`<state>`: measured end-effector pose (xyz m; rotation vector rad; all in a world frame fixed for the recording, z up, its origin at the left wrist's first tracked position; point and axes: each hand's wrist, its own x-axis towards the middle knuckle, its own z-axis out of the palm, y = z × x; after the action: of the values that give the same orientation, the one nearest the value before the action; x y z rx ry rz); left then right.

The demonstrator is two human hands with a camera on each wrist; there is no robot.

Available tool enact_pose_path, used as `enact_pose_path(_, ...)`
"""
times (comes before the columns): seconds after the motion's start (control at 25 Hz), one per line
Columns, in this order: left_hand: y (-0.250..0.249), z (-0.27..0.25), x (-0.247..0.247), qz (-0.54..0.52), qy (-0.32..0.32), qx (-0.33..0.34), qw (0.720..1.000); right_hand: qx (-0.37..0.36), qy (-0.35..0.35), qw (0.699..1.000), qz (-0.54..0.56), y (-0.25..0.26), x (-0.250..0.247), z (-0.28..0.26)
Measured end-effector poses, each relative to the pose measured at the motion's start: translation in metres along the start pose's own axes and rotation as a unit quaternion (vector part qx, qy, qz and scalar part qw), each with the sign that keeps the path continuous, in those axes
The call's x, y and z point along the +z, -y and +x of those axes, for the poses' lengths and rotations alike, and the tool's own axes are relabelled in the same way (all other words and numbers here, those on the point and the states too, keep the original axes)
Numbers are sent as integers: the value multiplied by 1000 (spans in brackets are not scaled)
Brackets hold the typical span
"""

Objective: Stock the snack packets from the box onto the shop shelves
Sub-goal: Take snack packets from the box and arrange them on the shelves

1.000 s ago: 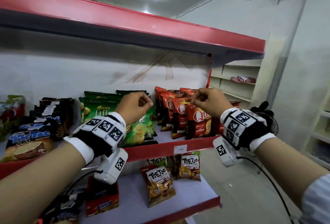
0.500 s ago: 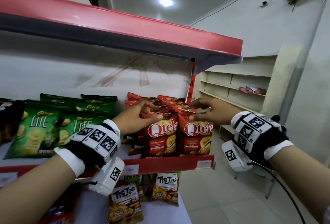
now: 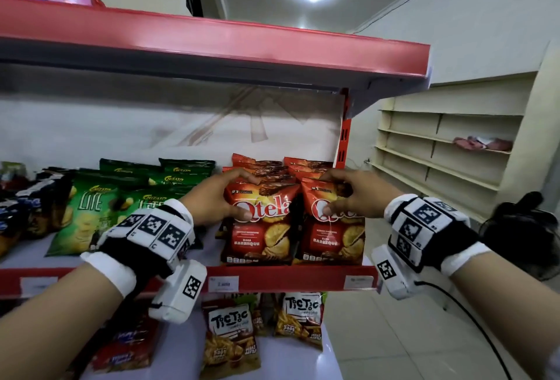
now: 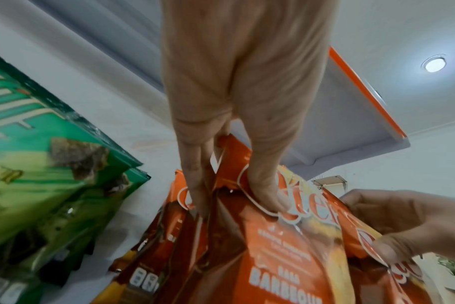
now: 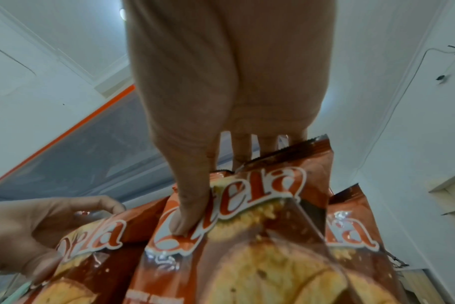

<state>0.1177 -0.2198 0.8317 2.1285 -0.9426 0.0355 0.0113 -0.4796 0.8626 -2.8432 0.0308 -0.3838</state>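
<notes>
Two rows of red Qtela barbeque packets stand upright at the right end of the red-edged middle shelf [image 3: 291, 278]. My left hand [image 3: 230, 197] grips the top of the front left packet [image 3: 262, 234], thumb on its face and fingers behind; the left wrist view shows the same pinch on this packet [image 4: 273, 246]. My right hand [image 3: 342, 197] grips the top of the front right packet [image 3: 333, 237], thumb on the logo, as the right wrist view shows on that packet [image 5: 247, 236]. No box is in view.
Green Chitato Lite packets [image 3: 91, 213] stand left of the red ones, dark packets [image 3: 27, 213] further left. Tic Tac packets [image 3: 230, 337] sit on the lower shelf. The upper red shelf [image 3: 242, 43] overhangs closely. Empty cream shelving [image 3: 439, 149] and tiled floor lie right.
The view has swung right and closer to the red packets. Both hands moved from fists above the rows to gripping the tops of the two front packets.
</notes>
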Motion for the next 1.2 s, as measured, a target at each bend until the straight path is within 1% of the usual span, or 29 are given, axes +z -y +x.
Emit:
enact_pose_path(0.12, 7, 0, -14, 25, 32, -13, 999, -6, 8, 1000, 7, 3, 12, 2)
enact_pose_path(0.28, 18, -5, -17, 9, 41, -52, 998, 2, 37, 999, -7, 8, 17, 7)
enact_pose_path(0.4, 20, -3, -11, 13, 43, -41, 998, 23, 54, 998, -22, 9, 12, 6)
enact_pose_path(0.48, 19, -1, -8, 15, 58, -46, 997, 30, 42, 998, -22, 12, 10, 4)
enact_pose_path(0.56, 16, 0, -10, 23, 60, -49, 997, 36, 12, 999, -5, 17, 6, 3)
enact_pose_path(0.64, 12, 4, -16, 50, 54, -42, 996, 46, -8, 999, -17, 23, -3, 5)
enact_pose_path(0.72, 6, 13, -28, 56, 40, -37, 997, 48, -9, 998, -51, 29, -17, 11)
enact_pose_path(0.8, 2, 27, -43, 48, 4, -42, 998, 38, 2, 996, -82, 34, -34, 24)
enact_pose_path(0.88, -1, 48, -58, 91, -29, -45, 994, 34, 21, 994, -101, 35, -49, 41)
enact_pose_path(0.96, -3, 69, -69, 143, -36, -38, 988, 36, 47, 990, -127, 34, -60, 65)
enact_pose_path(1.0, -2, 80, -73, 169, -24, -36, 985, 32, 61, 987, -145, 34, -64, 80)
enact_pose_path(1.08, 3, 99, -76, 216, 30, -45, 975, 22, 84, 982, -165, 33, -69, 108)
enact_pose_path(1.16, 9, 116, -74, 244, 91, -75, 962, 19, 103, 982, -155, 29, -68, 136)
enact_pose_path(1.2, 14, 122, -71, 244, 112, -91, 959, 14, 116, 982, -151, 27, -63, 148)
